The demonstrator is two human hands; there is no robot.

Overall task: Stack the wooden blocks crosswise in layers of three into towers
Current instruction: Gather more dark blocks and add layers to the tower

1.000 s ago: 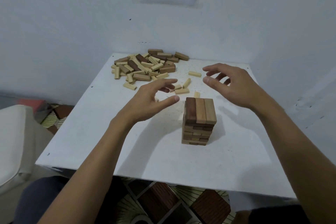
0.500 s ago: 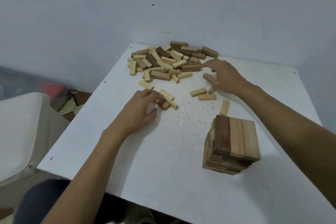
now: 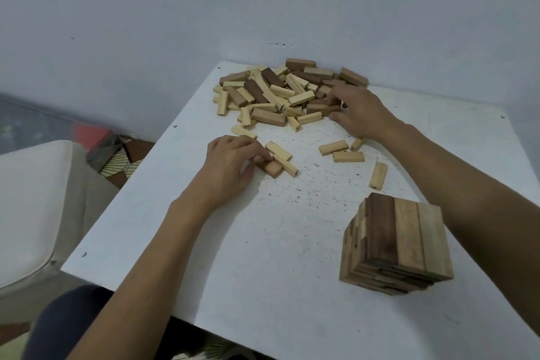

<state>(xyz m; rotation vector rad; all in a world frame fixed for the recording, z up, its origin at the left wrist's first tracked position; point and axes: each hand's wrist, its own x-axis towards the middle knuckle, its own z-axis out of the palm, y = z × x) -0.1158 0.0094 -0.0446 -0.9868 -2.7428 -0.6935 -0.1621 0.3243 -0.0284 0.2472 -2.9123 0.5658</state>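
Matt wooden blocks (image 3: 289, 94) on a speckled matt white table (image 3: 257, 257).

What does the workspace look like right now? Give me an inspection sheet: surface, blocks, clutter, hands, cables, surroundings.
Surface: white table, dark specks.
Job's things: tower near right, three blocks across top; loose pile at far edge; stray blocks between.
Clutter: nothing seen.
Hands: left hand pinches reddish block; right hand fingers curl onto pile's edge, grip unclear.
Cables: nothing seen.
Surroundings: pale wall; white seat left; patterned floor.
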